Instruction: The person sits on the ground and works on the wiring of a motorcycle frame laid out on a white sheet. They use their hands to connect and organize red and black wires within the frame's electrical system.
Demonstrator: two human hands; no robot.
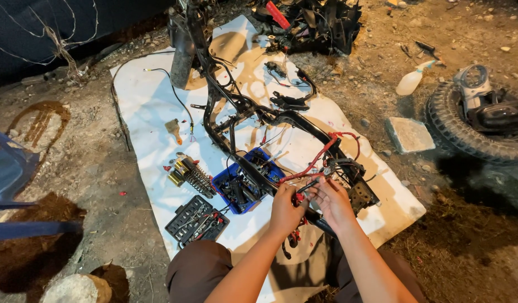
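A black scooter frame (253, 109) lies on a white sheet (152, 112), with red and black wiring (320, 157) running along its near end. My left hand (286, 210) and my right hand (331, 201) meet at that near end. The left hand pinches a red and black connector (300, 193) on the wiring; the right hand's fingers close on the wires right beside it. My knees show at the bottom of the view.
A blue tray of parts (242, 185), a shock absorber (193, 175) and a black socket set case (196, 220) lie left of my hands. A tyre with parts (472, 120), a stone block (409, 134) and a spray bottle (411, 81) sit right. Blue chair far left.
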